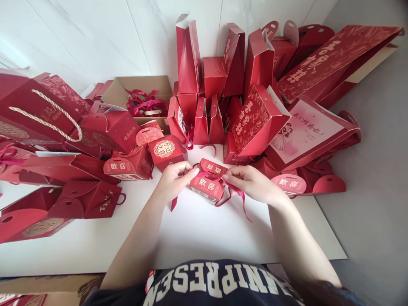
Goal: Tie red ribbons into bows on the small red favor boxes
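Observation:
A small red gift box [207,187] with white characters rests on the white sheet [197,229] in front of me. A dark red ribbon [237,197] crosses its top and trails off to the right and lower left. My left hand [174,180] is closed, pinching the ribbon at the box's left top edge. My right hand [253,183] is closed too, pinching the ribbon at the box's right side. Both hands touch the box.
Red gift boxes [129,163] and red bags [258,119] are piled left, behind and right of the sheet. A brown cardboard box [127,89] with ribbons stands at the back left. A bag with a rope handle [41,110] lies far left. Grey floor lies right.

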`<state>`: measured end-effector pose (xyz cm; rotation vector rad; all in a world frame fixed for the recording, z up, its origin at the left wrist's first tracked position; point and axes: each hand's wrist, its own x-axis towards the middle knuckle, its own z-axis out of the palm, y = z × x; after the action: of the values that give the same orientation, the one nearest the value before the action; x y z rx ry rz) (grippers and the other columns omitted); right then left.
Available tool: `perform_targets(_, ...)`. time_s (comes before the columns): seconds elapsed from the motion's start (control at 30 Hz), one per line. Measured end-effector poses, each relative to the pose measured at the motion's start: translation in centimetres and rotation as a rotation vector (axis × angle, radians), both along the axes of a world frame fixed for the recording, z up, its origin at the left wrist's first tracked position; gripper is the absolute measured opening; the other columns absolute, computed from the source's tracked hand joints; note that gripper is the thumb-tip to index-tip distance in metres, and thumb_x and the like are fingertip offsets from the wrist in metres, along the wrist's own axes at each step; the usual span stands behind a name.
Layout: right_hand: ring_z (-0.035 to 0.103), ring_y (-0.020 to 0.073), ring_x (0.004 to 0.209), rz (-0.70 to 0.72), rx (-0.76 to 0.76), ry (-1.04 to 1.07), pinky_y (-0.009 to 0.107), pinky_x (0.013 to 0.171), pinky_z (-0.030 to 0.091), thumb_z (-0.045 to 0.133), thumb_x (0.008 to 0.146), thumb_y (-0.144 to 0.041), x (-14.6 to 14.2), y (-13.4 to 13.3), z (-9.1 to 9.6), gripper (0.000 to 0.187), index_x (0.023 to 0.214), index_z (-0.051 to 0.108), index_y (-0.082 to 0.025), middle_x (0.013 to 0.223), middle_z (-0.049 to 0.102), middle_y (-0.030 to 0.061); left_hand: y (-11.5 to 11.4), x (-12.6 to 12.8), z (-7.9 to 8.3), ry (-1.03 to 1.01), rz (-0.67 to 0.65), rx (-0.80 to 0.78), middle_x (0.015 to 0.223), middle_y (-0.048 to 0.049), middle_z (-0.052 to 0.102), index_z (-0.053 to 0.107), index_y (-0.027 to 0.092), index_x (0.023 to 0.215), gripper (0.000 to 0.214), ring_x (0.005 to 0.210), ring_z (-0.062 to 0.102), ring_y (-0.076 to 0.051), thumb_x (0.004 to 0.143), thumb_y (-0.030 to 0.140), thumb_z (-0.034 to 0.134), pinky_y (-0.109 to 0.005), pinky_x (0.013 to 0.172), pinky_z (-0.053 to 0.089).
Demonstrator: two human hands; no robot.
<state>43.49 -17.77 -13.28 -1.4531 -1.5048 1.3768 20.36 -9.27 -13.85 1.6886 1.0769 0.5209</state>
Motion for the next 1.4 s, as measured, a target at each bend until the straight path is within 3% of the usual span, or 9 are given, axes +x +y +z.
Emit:
perform_targets(0.17,0.051,0.011,0.05,-0.074,-0.063,0.018,0.024,0.051,0.04,0.046,0.093,-0.059,-0.4,0.4,-0.6,0.047,0.075,0.058,-0.018,0.056,0.057,-0.001,0.0,0.4,-0.2,-0.043,-0.015,-0.099,0.062,0.0038,0.053,0.055,0.017,0.068,0.036,0.057,0.046,-0.009,0.086,0.049,0.06,-0.022,0.055,0.036)
perform_targets(0.3,0.046,0.0085,0.044,-0.116,-0.031,-0.027,0.022,0.045,0.033,0.058,0.087,-0.056,-0.8,0.3,-0.8,0.042,0.071,0.06,-0.017,0.049,0.051,-0.0035,-0.4,0.7,-0.3,-0.057,0.006,-0.068,0.065,0.0035,0.054,0.054,0.017,0.066,0.036,0.06,0.048,-0.009,0.084,0.047,0.062,-0.022,0.057,0.037)
perform_targets(0.4,0.046,0.0081,0.041,-0.105,-0.07,0.004,0.021,0.041,0.032,0.066,0.083,-0.05,-0.5,0.1,-1.0,0.034,0.078,0.065,-0.017,0.05,0.051,-0.0042,-0.5,0.8,-0.5,-0.081,0.01,-0.075,0.061,0.004,0.049,0.051,0.017,0.064,0.035,0.056,0.044,-0.009,0.084,0.044,0.062,-0.022,0.054,0.036)
perform_targets(0.57,0.046,0.0089,0.037,-0.05,-0.165,0.081,0.021,0.039,0.036,0.062,0.087,-0.046,-0.3,-0.2,-0.4,0.029,0.089,0.065,-0.017,0.045,0.054,-0.0042,-0.6,0.6,-0.8,-0.056,0.028,-0.076,0.055,0.0047,0.043,0.049,0.018,0.064,0.035,0.046,0.036,-0.008,0.084,0.044,0.062,-0.022,0.045,0.03)
perform_targets(0.8,0.049,0.0102,0.045,-0.169,0.055,0.018,0.022,0.047,0.039,0.055,0.092,-0.045,-0.9,0.4,-0.3,0.025,0.09,0.059,-0.02,0.053,0.05,-0.0052,-0.7,0.6,-1.1,-0.075,-0.047,-0.007,0.062,0.0033,0.046,0.052,0.018,0.069,0.029,0.055,0.041,-0.008,0.087,0.04,0.059,-0.021,0.053,0.036)
perform_targets(1.07,0.043,0.0118,0.054,-0.178,0.205,-0.289,0.025,0.056,0.038,0.048,0.095,-0.038,-0.1,0.9,-1.5,0.021,0.086,0.055,-0.021,0.061,0.055,-0.0031,-0.2,0.0,-1.6,0.014,-0.079,0.045,0.058,0.0046,0.04,0.051,0.018,0.068,0.027,0.055,0.036,-0.009,0.085,0.037,0.059,-0.021,0.052,0.031)
perform_targets(1.2,0.044,0.0109,0.05,-0.145,0.119,-0.217,0.024,0.05,0.036,0.052,0.093,-0.044,0.4,0.7,-1.2,0.024,0.085,0.055,-0.022,0.059,0.053,-0.004,0.1,-0.3,-1.7,0.027,-0.094,0.037,0.06,0.0039,0.043,0.051,0.018,0.066,0.029,0.056,0.038,-0.009,0.086,0.037,0.057,-0.022,0.053,0.032)
perform_targets(1.4,0.052,0.0117,0.045,-0.143,-0.087,-0.027,0.022,0.041,0.036,0.045,0.09,-0.065,0.3,0.5,-0.8,0.049,0.073,0.053,-0.019,0.054,0.057,-0.0005,0.1,0.0,-1.7,-0.024,-0.073,-0.009,0.07,0.0015,0.057,0.055,0.017,0.07,0.032,0.064,0.049,-0.011,0.085,0.045,0.059,-0.023,0.06,0.039)
